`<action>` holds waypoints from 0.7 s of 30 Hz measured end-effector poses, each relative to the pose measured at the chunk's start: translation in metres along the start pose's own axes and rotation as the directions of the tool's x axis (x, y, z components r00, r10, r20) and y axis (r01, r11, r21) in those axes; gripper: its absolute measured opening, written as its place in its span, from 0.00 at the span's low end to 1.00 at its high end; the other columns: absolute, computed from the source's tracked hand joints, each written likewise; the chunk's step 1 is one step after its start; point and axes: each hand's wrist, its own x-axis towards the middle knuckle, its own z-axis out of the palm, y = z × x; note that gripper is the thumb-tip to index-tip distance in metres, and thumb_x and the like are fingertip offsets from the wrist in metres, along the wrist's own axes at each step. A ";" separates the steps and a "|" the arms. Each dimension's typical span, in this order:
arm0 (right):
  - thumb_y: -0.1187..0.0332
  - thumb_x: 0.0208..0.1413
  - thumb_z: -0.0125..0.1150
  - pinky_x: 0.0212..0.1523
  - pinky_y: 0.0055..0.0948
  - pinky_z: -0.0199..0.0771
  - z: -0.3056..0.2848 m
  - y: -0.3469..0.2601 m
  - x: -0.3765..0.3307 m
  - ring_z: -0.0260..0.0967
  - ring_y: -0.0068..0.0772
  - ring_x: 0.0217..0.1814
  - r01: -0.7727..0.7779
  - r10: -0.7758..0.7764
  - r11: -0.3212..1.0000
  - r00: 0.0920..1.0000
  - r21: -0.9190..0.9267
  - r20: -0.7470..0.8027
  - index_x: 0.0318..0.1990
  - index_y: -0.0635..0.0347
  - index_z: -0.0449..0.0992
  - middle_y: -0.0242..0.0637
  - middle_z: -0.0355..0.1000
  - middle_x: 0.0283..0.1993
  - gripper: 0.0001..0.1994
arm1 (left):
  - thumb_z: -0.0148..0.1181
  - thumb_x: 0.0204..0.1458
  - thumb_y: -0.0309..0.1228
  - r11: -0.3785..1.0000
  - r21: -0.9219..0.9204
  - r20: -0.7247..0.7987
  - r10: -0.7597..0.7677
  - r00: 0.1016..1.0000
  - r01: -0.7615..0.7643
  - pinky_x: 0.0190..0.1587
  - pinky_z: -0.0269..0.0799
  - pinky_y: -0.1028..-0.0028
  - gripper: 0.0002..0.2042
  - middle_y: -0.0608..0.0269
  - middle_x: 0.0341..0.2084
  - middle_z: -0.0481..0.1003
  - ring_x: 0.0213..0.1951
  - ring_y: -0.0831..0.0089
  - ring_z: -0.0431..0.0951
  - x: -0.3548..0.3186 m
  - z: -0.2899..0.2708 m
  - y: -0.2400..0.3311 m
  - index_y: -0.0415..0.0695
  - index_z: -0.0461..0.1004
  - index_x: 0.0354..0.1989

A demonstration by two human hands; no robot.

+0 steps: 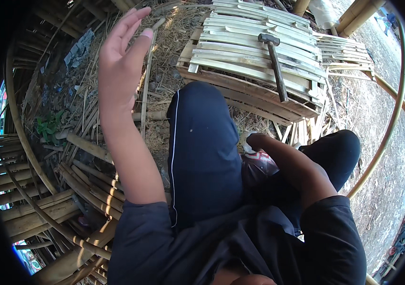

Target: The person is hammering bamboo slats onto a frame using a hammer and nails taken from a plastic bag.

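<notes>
My left hand (120, 59) is raised at the upper left. Its thumb stands apart from the lightly bent fingers, and nothing shows in it. Down between my knees, my right hand (256, 142) is mostly turned away, its fingers hidden. Beside it lies a dark plastic packet (261, 162) with a red and white pattern; whether the hand grips anything does not show. Ahead of my knees, a panel of pale bamboo slats (233, 54) rests on a wooden crate (259, 90). Across the panel's right part lies a hammer (275, 66) with a dark head and wooden handle, touched by neither hand.
Bamboo poles (93, 190) are piled to my left, near a slatted bamboo structure (36, 209). A long thin stick (147, 78) lies behind my left hand. More slats (347, 53) sit right of the crate. A curved bamboo pole (386, 142) crosses the right side.
</notes>
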 end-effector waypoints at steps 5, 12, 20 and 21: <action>0.75 0.44 0.65 0.42 0.42 0.82 -0.050 -0.010 -0.035 0.81 0.49 0.42 -0.015 0.009 1.000 0.969 -0.025 -0.248 0.35 0.62 0.82 0.48 0.81 0.37 0.09 | 0.57 0.60 0.35 0.968 -0.066 0.399 0.248 0.883 -0.242 0.63 0.64 0.75 0.21 0.44 0.51 0.76 0.58 0.62 0.74 0.028 0.059 0.085 0.38 0.73 0.59; 0.69 0.50 0.55 0.38 0.46 0.75 -0.142 -0.018 -0.127 0.75 0.48 0.39 0.045 0.060 0.996 0.295 0.076 -0.954 0.36 0.60 0.73 0.41 0.74 0.34 0.07 | 0.58 0.55 0.27 0.965 0.105 0.456 0.169 0.874 -0.241 0.60 0.68 0.67 0.16 0.56 0.52 0.77 0.57 0.66 0.75 0.037 0.189 0.008 0.42 0.77 0.52; 0.70 0.53 0.53 0.39 0.40 0.68 -0.184 0.017 -0.172 0.67 0.42 0.43 -0.381 0.703 0.606 -0.154 0.698 -0.694 0.43 0.61 0.67 0.42 0.66 0.41 0.10 | 0.57 0.56 0.26 0.868 0.402 0.622 -0.026 0.783 -0.290 0.62 0.67 0.65 0.17 0.49 0.55 0.75 0.59 0.55 0.73 0.040 0.200 -0.047 0.43 0.75 0.55; 0.70 0.58 0.51 0.36 0.41 0.74 -0.182 0.025 -0.171 0.72 0.42 0.42 -0.382 0.711 0.608 -0.127 0.696 -0.691 0.43 0.62 0.68 0.42 0.68 0.41 0.08 | 0.57 0.56 0.27 0.870 0.429 0.623 -0.090 0.777 -0.243 0.62 0.67 0.64 0.17 0.48 0.55 0.74 0.59 0.54 0.73 0.039 0.202 -0.043 0.43 0.75 0.55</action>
